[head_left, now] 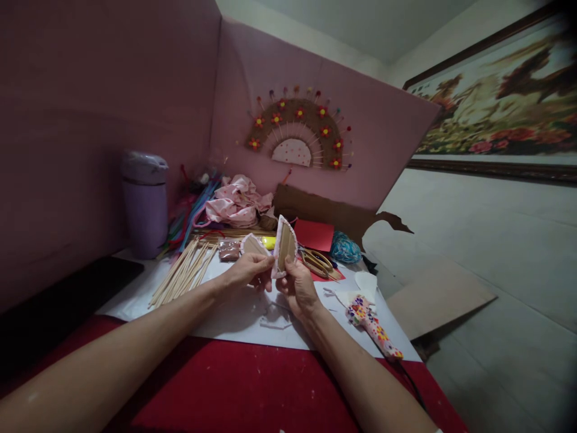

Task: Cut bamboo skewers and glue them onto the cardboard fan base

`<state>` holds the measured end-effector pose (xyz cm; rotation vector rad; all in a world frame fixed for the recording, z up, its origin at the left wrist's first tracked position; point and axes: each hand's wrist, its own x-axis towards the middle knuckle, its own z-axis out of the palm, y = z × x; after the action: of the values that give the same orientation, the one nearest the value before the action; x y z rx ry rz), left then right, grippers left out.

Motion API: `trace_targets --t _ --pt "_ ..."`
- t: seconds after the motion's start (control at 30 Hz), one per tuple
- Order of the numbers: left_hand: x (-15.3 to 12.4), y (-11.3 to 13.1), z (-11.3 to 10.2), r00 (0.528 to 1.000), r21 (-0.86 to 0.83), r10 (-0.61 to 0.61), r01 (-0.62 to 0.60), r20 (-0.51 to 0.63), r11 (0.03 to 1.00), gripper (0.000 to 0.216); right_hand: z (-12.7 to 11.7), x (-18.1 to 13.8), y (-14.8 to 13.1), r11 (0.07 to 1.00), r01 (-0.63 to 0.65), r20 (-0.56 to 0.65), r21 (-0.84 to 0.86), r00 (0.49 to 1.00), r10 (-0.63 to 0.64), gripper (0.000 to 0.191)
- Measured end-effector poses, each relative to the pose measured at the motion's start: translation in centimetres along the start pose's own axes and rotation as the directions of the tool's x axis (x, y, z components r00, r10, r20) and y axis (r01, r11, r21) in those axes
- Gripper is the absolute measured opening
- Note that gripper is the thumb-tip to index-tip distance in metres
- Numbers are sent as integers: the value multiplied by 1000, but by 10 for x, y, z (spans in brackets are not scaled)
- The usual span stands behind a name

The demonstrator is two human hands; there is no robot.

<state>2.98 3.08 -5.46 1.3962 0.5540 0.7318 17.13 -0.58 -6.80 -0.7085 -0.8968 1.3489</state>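
My right hand [297,285] pinches a cardboard half-circle [285,243] edged with pale pink fabric, thumb on its bare brown face. It is held upright above the white sheet [225,319]. The closed fingers of my left hand [252,269] grip its lower left edge. A second fabric-edged cardboard half-circle [253,244] shows just beyond my left hand; I cannot tell whether that hand touches it. Scissors [317,261] with gold-coloured handles lie beyond my right hand. A flower-patterned glue gun [372,325] rests to the right.
Wooden sticks [183,273] are spread at left, near a purple tumbler [145,204]. Crumpled pink fabric [238,201], red paper [314,234] and blue yarn [345,248] lie at the back. A decorated fan-shaped piece [300,114] hangs on the pink panel.
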Motion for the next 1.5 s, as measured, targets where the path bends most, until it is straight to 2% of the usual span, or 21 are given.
trace_targets --t 0.13,0.43,0.73,0.97,1.2,1.5 --pt "2 2 -3 992 26 54 -51 -118 998 50 -2 0 3 999 -24 -8 -44 1000 24 34" --pt "-1 11 -8 948 -58 157 -180 -277 982 42 -3 0 3 982 -64 77 -176 994 79 35" --pt "-2 17 -18 893 -143 165 -245 -419 959 40 -2 -1 5 975 -118 98 -189 986 138 35" --pt "-1 17 -19 904 -203 133 -231 -406 952 38 0 -3 3 974 -142 101 -175 982 161 34" --pt "-1 17 -19 934 -331 147 -258 -326 908 40 2 -5 2 973 -170 112 -155 976 188 34" --pt "-2 17 -16 927 -269 165 -263 -337 926 42 1 -5 3 975 -171 142 -144 971 192 33"
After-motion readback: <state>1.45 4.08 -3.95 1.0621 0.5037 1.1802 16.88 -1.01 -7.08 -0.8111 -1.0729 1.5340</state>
